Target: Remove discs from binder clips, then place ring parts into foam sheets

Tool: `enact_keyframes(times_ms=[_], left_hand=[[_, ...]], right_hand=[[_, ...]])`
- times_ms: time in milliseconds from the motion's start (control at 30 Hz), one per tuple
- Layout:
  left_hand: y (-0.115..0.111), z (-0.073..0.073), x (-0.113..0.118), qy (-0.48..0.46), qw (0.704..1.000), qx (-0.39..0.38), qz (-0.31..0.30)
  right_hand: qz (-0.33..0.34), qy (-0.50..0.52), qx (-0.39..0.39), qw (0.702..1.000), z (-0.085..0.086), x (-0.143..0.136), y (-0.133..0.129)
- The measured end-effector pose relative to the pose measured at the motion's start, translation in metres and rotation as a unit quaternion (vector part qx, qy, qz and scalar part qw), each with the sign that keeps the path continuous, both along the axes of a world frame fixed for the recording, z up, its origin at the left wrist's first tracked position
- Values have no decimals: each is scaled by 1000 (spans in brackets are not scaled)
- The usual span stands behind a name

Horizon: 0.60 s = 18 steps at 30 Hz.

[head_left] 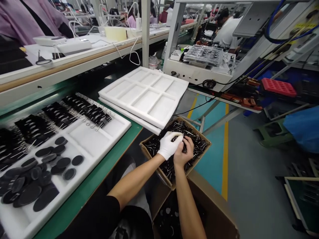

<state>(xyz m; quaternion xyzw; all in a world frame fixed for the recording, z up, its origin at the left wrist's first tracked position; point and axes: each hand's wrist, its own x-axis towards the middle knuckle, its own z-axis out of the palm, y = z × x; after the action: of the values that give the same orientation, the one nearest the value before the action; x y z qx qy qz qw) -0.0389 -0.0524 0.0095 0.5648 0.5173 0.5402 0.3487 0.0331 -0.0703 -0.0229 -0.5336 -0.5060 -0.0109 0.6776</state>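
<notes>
My left hand [170,145], in a white glove, and my bare right hand [183,152] meet over a cardboard box [207,143] full of black binder clips [171,171] with wire handles. The fingers of both hands are bent and closed together at the tips. Whatever small thing sits between them is mostly hidden; only a dark bit with a glint shows. To the left, a white foam tray [117,127] holds loose black discs [63,162] in its near compartment and rows of black pieces with binder clips [54,114] on them behind.
White foam trays [164,99] with compartments lie stacked beyond the box, overhanging the green table [99,181]. A larger cardboard box [216,207] with dark pieces stands below. Behind are a metal frame [171,36], a workbench with scissors [43,61], and co-workers. At right is a green stool [271,132].
</notes>
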Motion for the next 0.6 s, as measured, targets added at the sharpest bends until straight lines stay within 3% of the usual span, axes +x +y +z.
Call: enact_keyframes(times_ms=[100,300,400,500,600], left_hand=[[-9,17,0,-17,999,34,3],[-17,70,0,-33,997,74,13],[-19,90,-2,-55,994,91,23],[-18,97,-3,-76,992,98,29],[-11,93,-1,-85,993,81,29]], right_hand=[[-10,-18,19,1000,17,-1,-9],[-15,-15,69,997,73,-6,-17],[-17,-18,74,997,96,-12,-19],[-21,-20,80,996,109,-16,-17],[-23,-15,84,996,107,-15,-10]])
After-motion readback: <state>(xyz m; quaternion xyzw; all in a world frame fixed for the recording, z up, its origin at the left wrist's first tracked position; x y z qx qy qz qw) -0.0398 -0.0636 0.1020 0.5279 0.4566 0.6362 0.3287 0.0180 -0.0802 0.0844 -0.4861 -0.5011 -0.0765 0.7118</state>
